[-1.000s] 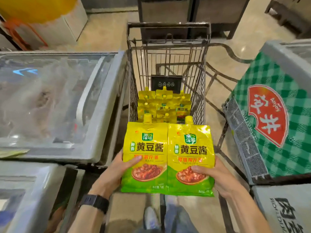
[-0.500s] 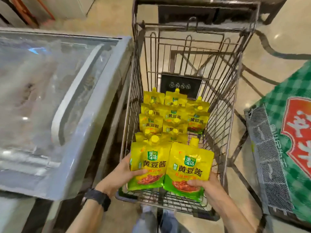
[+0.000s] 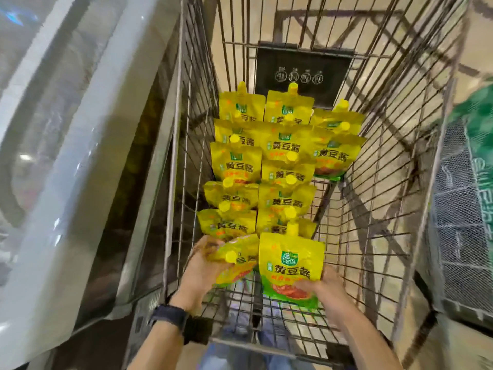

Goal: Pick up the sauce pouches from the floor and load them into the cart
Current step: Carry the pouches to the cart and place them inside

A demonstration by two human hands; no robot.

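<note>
Down into the grey wire cart (image 3: 176, 156) have come both grips, the left grip (image 3: 205, 268) curled round a tipped soft yellow plastic sauce pouch (image 3: 240, 259), the right grip (image 3: 326, 287) pinching the bottom of a second pouch (image 3: 290, 265) just beside it; they look squishy and slippery, so hold the edges.

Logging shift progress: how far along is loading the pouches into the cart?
Done: roughly a dozen loaded pouches lie overlapped in the cart. In hand: the left hand grips a tilted pouch, the right hand a second pouch, both low at the near end. Left: releasing these two; any more to fetch are out of view.
</note>
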